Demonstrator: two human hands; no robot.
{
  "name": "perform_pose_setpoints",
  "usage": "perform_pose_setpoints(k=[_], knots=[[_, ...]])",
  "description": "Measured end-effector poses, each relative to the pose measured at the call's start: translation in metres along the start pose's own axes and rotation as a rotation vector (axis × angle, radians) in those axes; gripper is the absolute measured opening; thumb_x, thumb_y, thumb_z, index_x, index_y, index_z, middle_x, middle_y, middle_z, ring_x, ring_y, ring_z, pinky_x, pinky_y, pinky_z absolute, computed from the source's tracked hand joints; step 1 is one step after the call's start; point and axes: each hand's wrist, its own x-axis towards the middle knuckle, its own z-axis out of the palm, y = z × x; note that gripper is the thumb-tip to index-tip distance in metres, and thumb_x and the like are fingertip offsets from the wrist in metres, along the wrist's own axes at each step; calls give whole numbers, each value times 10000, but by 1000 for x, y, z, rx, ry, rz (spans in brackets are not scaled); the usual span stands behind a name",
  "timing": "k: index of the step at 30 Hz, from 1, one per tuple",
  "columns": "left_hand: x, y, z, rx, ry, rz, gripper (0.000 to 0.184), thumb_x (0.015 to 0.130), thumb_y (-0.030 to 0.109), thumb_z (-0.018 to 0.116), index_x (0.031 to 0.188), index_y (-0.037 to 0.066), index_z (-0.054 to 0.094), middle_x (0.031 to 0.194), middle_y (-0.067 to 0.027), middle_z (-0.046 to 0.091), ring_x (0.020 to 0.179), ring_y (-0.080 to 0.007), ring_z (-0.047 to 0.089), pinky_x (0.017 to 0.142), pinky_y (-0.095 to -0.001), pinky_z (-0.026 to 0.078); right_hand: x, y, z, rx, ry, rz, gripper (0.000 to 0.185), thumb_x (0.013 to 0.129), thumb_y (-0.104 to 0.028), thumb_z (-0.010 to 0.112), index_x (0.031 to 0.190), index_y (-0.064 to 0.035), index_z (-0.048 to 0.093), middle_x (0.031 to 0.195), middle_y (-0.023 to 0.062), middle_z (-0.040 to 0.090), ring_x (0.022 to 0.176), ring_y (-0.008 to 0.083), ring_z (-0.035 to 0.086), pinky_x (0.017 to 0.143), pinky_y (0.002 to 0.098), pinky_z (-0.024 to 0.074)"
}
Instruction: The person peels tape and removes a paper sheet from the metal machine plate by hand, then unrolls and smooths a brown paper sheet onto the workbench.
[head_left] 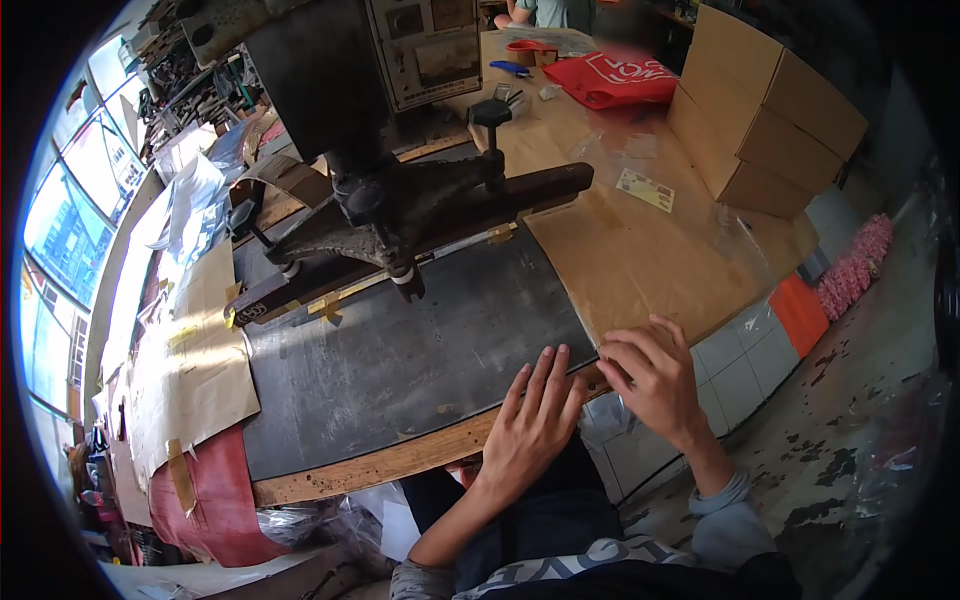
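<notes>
My left hand [535, 415] lies with fingers stretched out over the front edge of a dark, scuffed flat board [400, 360], its fingertips on or just above the surface. At the board's right front corner my right hand [655, 375] has its fingers bent inward, close to the brown paper [620, 270]. Whatever those fingers hold, if anything, is too small or hidden to make out. Beyond both hands stands a heavy press head [375, 200], with a long dark bar [440, 235] across the board. A strip with yellow tape [330, 305] runs along that bar.
A cardboard box [750, 110] and a red bag [615, 80] sit on the right of the table, with a yellow printed card [645, 188] nearer. Wood [380, 450] edges the table front. Brown sheets [205, 350] lie left. Part of another person [545, 12] shows at the back.
</notes>
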Motion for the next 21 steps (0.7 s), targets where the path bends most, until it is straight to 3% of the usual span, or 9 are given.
perform_pose_setpoints(k=[6, 9, 12, 18, 21], knots=[[-2, 2, 8, 91, 89, 35, 310, 879, 293, 562, 1140, 129, 527, 1347, -148, 489, 1247, -263, 487, 1033, -380, 382, 39, 17, -8, -15, -283, -178, 90, 762, -116, 665, 814, -58, 621, 800, 58, 624, 831, 206, 633, 880, 361, 439], [-3, 0, 9, 100, 88, 49, 307, 885, 294, 547, 1142, 129, 527, 1350, -152, 485, 1251, -265, 483, 1036, -380, 379, 49, 19, -8, -110, -362, -297, 67, 752, -125, 664, 783, -79, 627, 787, 40, 617, 823, 190, 632, 887, 357, 432], [-3, 0, 8, 102, 91, 57, 311, 883, 272, 532, 1153, 120, 527, 1354, -165, 480, 1257, -280, 478, 1039, -382, 380, 59, 14, -17, -176, -487, -343, 160, 726, -139, 713, 840, -77, 621, 846, 26, 616, 859, 187, 617, 909, 365, 422], [-1, 0, 12, 132, 123, 70, 305, 873, 252, 530, 1144, 114, 536, 1346, -177, 488, 1251, -290, 485, 1026, -379, 404, 59, 8, -15, -279, -595, -356, 157, 762, -130, 683, 888, -70, 613, 877, 46, 600, 888, 231, 608, 904, 380, 427], [-3, 0, 13, 142, 128, 80, 298, 874, 243, 520, 1142, 116, 536, 1344, -179, 490, 1251, -295, 485, 1025, -381, 406, 60, 9, -15, -132, -575, -299, 103, 749, -75, 634, 844, -42, 612, 863, 92, 605, 876, 233, 624, 880, 359, 432]])
